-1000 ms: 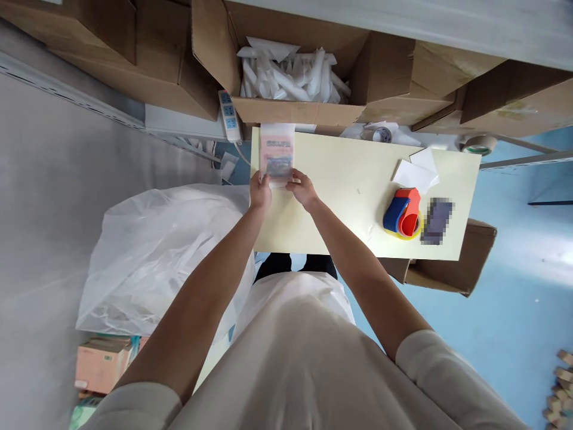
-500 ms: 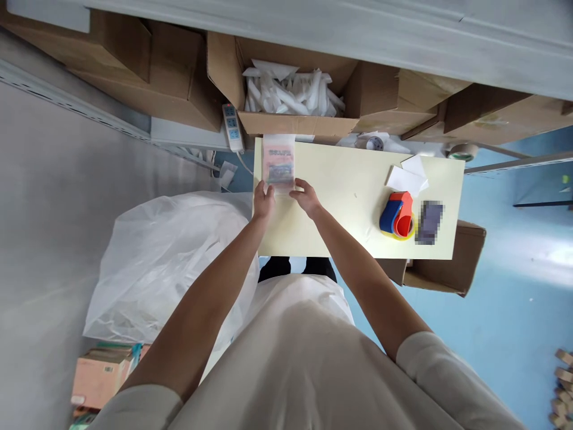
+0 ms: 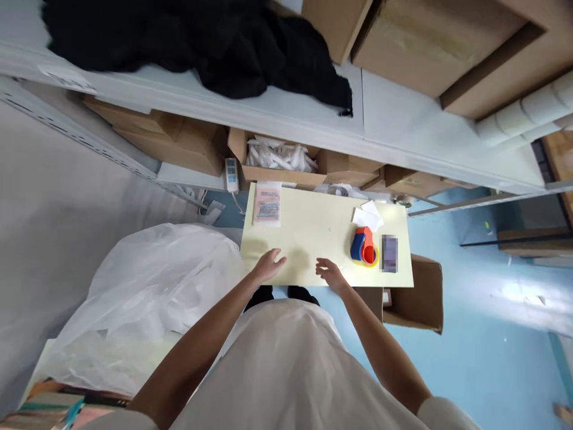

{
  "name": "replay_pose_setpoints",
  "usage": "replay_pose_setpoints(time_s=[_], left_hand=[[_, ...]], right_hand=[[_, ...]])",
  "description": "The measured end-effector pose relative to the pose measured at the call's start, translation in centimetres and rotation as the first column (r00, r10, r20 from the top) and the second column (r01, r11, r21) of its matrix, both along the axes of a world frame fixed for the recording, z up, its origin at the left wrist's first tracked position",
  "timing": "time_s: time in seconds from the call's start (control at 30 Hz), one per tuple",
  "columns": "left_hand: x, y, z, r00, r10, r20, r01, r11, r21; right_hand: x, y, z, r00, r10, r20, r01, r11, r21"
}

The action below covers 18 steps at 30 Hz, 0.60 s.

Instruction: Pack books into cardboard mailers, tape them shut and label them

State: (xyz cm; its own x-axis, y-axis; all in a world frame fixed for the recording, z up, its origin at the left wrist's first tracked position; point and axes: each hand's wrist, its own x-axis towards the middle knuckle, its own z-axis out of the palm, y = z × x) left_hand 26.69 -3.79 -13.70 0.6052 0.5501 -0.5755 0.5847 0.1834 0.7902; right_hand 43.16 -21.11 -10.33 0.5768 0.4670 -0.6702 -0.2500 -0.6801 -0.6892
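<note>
A pink book in a clear, whitish wrapper (image 3: 267, 206) lies flat at the far left of the pale table (image 3: 308, 224). My left hand (image 3: 269, 265) hovers over the table's near side, fingers apart and holding nothing. Over the front edge, further right, is my right hand (image 3: 330, 272), also with nothing in it and its fingers loosely spread. Right of that hand stands a red and blue tape dispenser (image 3: 364, 246) with a yellow roll. White cards (image 3: 367, 216) lie behind the dispenser, and a blurred dark phone-like object (image 3: 389, 254) sits beside it.
Behind the table, a cardboard box (image 3: 282, 174) full of white packaging stands under a shelf (image 3: 304, 122) bearing black cloth (image 3: 215, 42). A power strip (image 3: 231, 174) hangs near the table's back left. White plastic sheeting (image 3: 152, 286) bulges at left. An open carton (image 3: 416, 295) stands at lower right.
Both hands have let go of the wrapped book and drawn back toward me, moving further apart. The book stays at the table's far left. My view has tilted up, showing the upper shelf.
</note>
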Motion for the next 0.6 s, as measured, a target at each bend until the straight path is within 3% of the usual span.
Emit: replay_pose_setpoints(time_s=[0.17,0.33,0.47,0.6], left_hand=[[-1.7,-2.9,1.2,0.998,-0.043,-0.035,0.044,0.999,0.026],[-3.4,-6.9,3.6,0.988,0.075,-0.134,-0.055,0.988,0.146],[-5.5,-11.7,5.5,0.952,0.289,-0.101,-0.255,0.931,0.262],[-9.4,-17.1,6.9,0.856,0.512,-0.066,-0.472,0.829,0.301]], right_hand=[[0.8,-2.4,-0.7,0.988,0.131,0.075,-0.136,0.989,0.058],[1.5,-1.4,-1.9,0.921,0.383,0.067,-0.389,0.903,0.182],[0.1,1.1,-1.5,0.803,0.591,0.073,-0.591,0.775,0.224],[-4.9,3.7,-0.2,0.614,0.779,0.129,-0.775,0.565,0.282]])
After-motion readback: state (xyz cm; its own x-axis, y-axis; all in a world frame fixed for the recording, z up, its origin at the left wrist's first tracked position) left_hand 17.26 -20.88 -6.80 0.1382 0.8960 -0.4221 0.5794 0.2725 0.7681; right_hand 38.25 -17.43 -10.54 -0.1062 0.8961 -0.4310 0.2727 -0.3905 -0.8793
